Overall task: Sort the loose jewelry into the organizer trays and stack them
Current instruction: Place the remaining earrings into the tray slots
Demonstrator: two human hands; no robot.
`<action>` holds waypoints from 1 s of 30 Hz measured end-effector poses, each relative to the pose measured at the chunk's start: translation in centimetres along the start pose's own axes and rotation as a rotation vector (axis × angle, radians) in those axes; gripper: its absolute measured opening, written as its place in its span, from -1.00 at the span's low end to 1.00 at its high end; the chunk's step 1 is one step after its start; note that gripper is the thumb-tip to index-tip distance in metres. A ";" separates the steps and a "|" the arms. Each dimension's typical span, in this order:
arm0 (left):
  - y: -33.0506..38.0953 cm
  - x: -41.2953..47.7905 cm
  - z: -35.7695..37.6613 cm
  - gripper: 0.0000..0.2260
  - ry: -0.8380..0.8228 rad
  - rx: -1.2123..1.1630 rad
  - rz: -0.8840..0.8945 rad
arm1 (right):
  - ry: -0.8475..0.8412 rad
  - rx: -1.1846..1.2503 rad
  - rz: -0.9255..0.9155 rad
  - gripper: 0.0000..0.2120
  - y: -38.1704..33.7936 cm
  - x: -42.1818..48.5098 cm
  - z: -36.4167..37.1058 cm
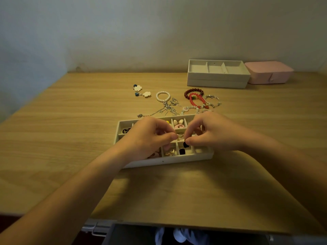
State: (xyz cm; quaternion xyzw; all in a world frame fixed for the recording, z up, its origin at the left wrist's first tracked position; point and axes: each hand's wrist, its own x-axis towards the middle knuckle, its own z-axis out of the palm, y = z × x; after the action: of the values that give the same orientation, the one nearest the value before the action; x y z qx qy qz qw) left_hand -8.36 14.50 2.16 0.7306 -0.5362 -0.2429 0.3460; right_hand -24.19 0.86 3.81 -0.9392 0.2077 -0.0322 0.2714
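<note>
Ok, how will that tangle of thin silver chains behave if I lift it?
Probably floppy: the silver chain tangle lies in loose loops. Crossed strands likely lift as one clump, perhaps snagging the white pearl bracelet beside it.

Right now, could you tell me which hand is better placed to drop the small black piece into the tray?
The right hand, probably: it pinches the black piece just above the tray compartment where a similar black piece lies. The left hand beside it is curled; what it holds is unclear.

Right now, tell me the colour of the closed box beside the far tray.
The box is pink, seen in the head view.
</note>
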 end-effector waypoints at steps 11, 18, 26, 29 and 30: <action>-0.3 0.2 0.5 -0.81 -0.056 0.165 0.040 | -0.004 -0.203 -0.014 -0.90 -0.8 -0.4 0.9; -0.1 0.1 0.5 -0.77 -0.072 0.196 0.037 | 0.029 -0.284 -0.049 -0.83 -0.9 -0.7 1.6; 0.7 -0.2 0.4 -0.75 -0.102 0.373 0.077 | 0.040 -0.259 -0.048 -0.79 -1.0 -1.0 1.7; 0.9 -0.3 0.5 -0.73 -0.126 0.400 0.095 | 0.033 -0.189 -0.040 -0.77 -0.9 -1.2 1.2; 0.9 -0.4 0.6 -0.72 -0.134 0.406 0.100 | 0.019 -0.172 -0.040 -0.77 -0.9 -1.2 1.1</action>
State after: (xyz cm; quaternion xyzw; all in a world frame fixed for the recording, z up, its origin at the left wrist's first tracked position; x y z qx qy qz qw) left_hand -9.46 14.55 2.52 0.7400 -0.6314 -0.1604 0.1672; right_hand -24.78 2.59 3.41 -0.9627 0.1936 -0.0286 0.1870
